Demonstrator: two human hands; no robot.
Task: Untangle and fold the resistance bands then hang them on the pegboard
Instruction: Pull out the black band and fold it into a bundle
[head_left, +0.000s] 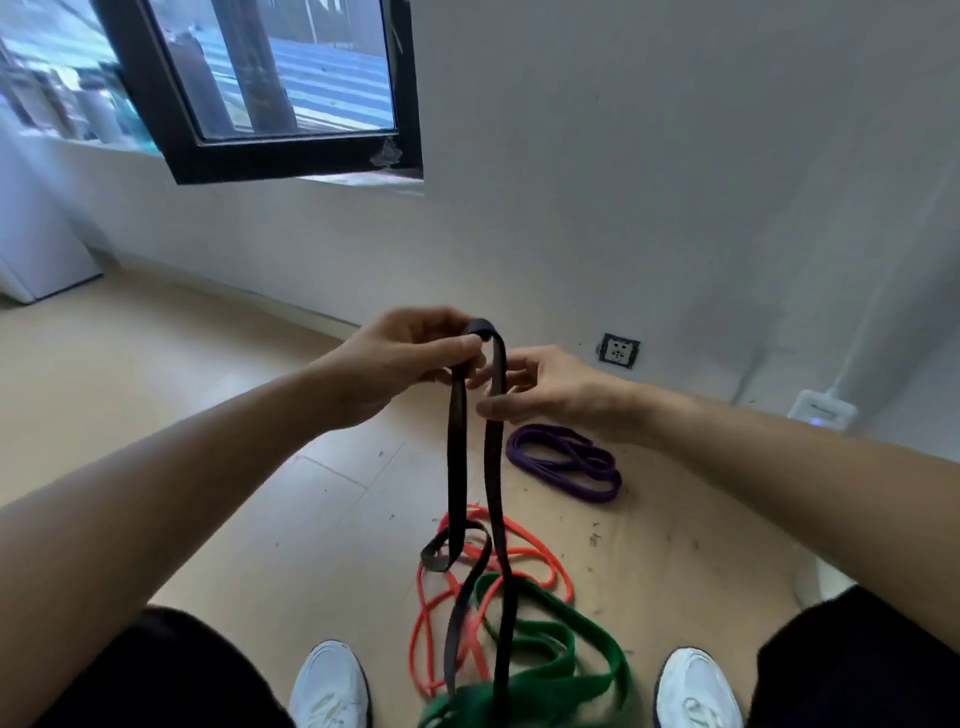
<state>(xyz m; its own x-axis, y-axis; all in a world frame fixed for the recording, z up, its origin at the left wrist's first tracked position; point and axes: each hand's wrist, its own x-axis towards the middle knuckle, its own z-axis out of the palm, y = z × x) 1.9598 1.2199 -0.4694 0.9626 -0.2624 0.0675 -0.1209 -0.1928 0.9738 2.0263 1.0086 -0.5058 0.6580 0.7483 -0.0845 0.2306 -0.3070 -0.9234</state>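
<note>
**Head view: black band held up out of the pile**

We hold the black band (457, 457) up in front of us by its folded top so that its own weight pulls the two strands straight and shows us where they cross. Our left hand (410, 358) pinches that top bend between thumb and curled fingers. Our right hand (545, 387) sits just below, thumb and fingers closed lightly on the right-hand strand. We judge it is placed there to slide down and find the twist.

The lower part of the band is not free yet. It makes a small loop near the floor (260, 467), and its strands trail across the orange band (540, 543) and the green band (550, 631), which lie heaped together between our feet. Whether the black one threads through them or only rests on top, we cannot tell.

The purple band (597, 488) lies apart to the right in a neat oval, likely set aside as already sorted. No pegboard shows, so hanging seems some way off.
</note>
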